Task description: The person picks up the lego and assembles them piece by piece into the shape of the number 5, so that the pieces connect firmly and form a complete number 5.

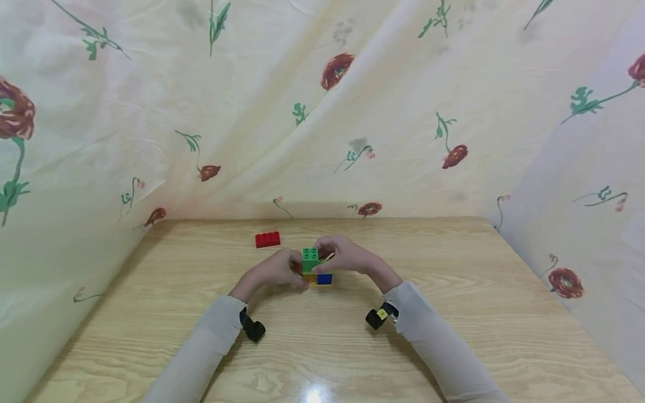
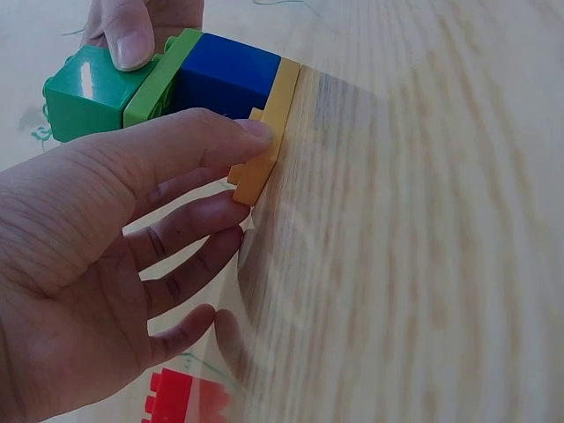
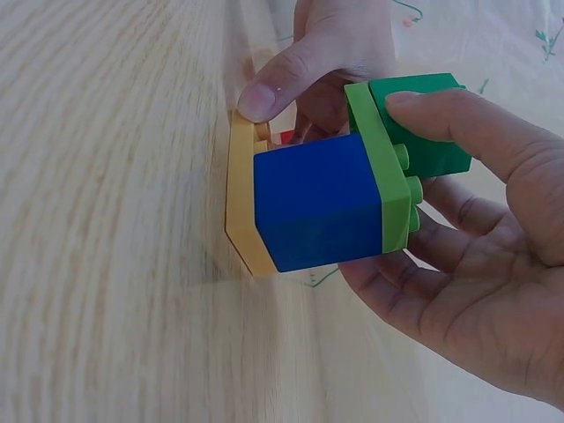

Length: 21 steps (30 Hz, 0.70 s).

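A small stack of toy building bricks stands on the table. At its bottom is a thin yellow-orange brick (image 3: 241, 181), with a blue brick (image 3: 317, 207) above it at one end. A flat light-green brick (image 3: 379, 167) tops the blue one and overhangs the bare studs of the yellow-orange brick. Uppermost sits a dark green brick (image 1: 309, 261), on the overhanging end. My left hand (image 1: 276, 268) grips the yellow-orange brick, thumb on its near side and fingers behind. The right hand (image 1: 349, 256) holds the dark green brick, its thumb on the near face and other fingers behind the stack.
A red brick (image 1: 267, 239) lies farther back on the wooden table (image 1: 322, 347), left of the stack. Flower-patterned cloth (image 1: 282, 112) hangs behind the table and along its sides. Each wrist wears a black camera strap.
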Tool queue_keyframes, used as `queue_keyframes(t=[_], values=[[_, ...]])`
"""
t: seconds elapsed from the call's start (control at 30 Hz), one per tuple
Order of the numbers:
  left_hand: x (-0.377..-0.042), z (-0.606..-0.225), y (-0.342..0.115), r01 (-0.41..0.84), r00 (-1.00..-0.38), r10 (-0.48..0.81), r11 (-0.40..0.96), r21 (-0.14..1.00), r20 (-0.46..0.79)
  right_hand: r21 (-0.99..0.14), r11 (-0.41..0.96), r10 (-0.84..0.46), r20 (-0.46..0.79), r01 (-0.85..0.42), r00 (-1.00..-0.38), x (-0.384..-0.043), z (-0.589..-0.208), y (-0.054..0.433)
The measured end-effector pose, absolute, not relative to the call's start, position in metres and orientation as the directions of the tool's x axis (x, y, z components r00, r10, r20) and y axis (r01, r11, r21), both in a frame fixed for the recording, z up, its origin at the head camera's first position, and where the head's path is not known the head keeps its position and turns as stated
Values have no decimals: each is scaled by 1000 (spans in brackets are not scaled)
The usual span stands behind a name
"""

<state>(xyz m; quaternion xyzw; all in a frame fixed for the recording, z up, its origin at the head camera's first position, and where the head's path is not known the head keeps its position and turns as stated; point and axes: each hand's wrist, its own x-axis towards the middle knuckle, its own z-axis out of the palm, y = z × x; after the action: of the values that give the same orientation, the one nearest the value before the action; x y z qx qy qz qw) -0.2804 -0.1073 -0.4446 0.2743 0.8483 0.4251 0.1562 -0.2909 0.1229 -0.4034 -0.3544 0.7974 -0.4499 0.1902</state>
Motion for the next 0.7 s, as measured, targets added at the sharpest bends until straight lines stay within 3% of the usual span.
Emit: queue_keyframes(t=[0.7], values=[[-281,-444,-107,344,-794,607,479,807,-21,-829,340,-737,60,-445,-674,-293,-406,122]])
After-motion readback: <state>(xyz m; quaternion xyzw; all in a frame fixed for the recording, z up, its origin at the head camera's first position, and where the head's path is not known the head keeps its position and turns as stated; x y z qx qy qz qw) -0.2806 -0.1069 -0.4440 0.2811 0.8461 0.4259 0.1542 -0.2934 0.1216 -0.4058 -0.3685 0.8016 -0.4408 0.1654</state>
